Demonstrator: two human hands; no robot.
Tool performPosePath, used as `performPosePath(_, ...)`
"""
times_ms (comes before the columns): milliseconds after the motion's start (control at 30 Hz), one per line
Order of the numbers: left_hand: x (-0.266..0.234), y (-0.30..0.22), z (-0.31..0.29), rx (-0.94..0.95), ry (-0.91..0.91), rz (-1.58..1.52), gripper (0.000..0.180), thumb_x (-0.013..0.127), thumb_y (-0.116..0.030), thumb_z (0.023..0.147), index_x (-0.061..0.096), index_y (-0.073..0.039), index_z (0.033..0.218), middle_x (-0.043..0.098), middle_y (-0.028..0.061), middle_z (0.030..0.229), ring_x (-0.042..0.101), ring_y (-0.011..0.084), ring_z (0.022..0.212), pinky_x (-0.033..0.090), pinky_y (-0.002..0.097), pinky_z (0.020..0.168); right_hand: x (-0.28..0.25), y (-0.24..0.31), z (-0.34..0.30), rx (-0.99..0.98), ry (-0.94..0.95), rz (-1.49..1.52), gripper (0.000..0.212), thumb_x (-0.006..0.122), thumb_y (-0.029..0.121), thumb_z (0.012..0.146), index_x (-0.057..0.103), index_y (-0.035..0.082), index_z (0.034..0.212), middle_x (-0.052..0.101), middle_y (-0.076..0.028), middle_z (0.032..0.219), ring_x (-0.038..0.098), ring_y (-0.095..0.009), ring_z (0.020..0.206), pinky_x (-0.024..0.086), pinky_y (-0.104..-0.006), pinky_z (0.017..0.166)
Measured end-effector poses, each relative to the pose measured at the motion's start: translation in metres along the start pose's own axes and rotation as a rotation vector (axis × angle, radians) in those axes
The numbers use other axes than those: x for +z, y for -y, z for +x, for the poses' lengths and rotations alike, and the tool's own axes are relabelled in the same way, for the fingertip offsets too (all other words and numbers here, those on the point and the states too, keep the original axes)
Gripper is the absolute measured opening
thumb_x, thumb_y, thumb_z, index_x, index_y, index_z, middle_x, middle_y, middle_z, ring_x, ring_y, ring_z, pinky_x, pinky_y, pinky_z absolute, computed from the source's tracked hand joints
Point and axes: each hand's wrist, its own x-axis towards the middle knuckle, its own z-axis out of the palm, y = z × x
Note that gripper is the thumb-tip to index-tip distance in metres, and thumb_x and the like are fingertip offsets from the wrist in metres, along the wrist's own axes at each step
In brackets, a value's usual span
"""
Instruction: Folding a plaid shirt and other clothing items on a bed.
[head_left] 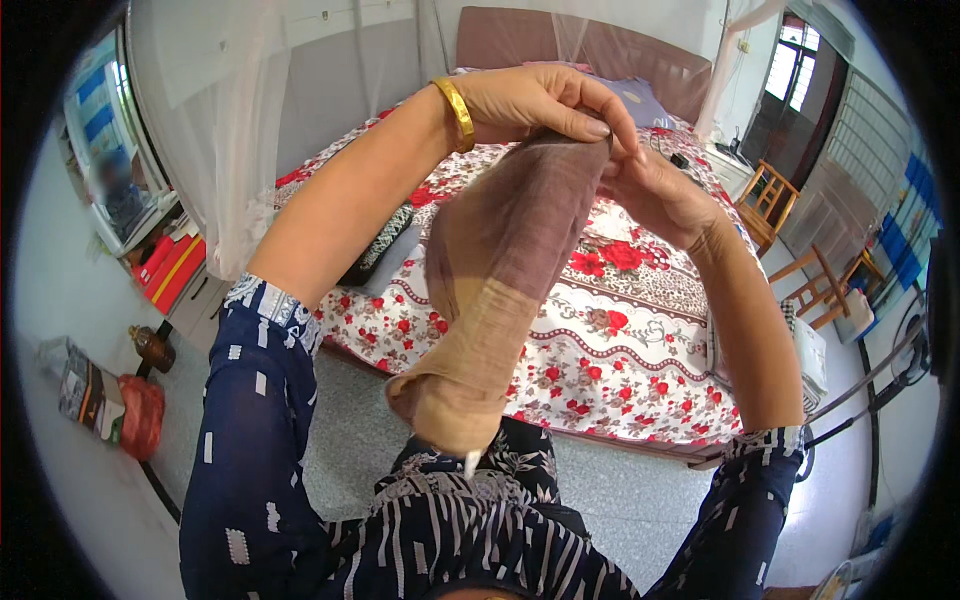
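Observation:
A thin, gauzy cloth [545,220], mauve-brown above and tan below, hangs in front of me over the near side of the bed. It looks like a scarf, though its folds hide the full shape. My left hand [535,102], with a gold bracelet [457,115] on the wrist, pinches its upper edge. At the same top corner my right hand [668,200] has its fingers closed on the cloth, some of them hidden behind it. The bunched tan end hangs low near my waist, with a small white tip below it.
A bed with a red-flowered sheet [610,320] fills the middle. Folded clothes [385,255] lie at its left edge, more folded cloth [812,360] at its right. A mosquito net [235,130] drapes at left. Wooden chairs [768,205] stand at right; a red bag [142,415] sits at left.

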Motion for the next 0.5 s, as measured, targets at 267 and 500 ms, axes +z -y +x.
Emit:
performPosePath(267, -0.002, 0.010, -0.018, -0.048, -0.072, -0.072, 0.045, 0.067, -0.022, 0.074, 0.051, 0.000, 0.110, 0.058, 0.0045, 0.101, 0.055, 0.0093, 0.092, 0.043, 0.0228, 0.083, 0.016, 0.004, -0.011, 0.108, -0.049, 0.001, 0.038, 0.063, 0.027, 0.078, 0.054, 0.005, 0.107, 0.060, -0.002, 0.099, 0.053, -0.010, 0.093, 0.037, -0.0274, 0.088)
performPosePath(500, -0.014, 0.048, -0.039, -0.204, -0.120, -0.040, 0.055, 0.073, -0.020, 0.067, 0.050, 0.003, 0.112, 0.059, 0.0044, 0.100, 0.055, 0.0077, 0.090, 0.043, 0.0207, 0.080, 0.006, 0.051, -0.033, -0.085, -0.245, -0.015, 0.034, 0.056, 0.023, 0.083, 0.052, 0.004, 0.110, 0.059, -0.004, 0.100, 0.055, -0.011, 0.091, 0.042, -0.0250, 0.086)
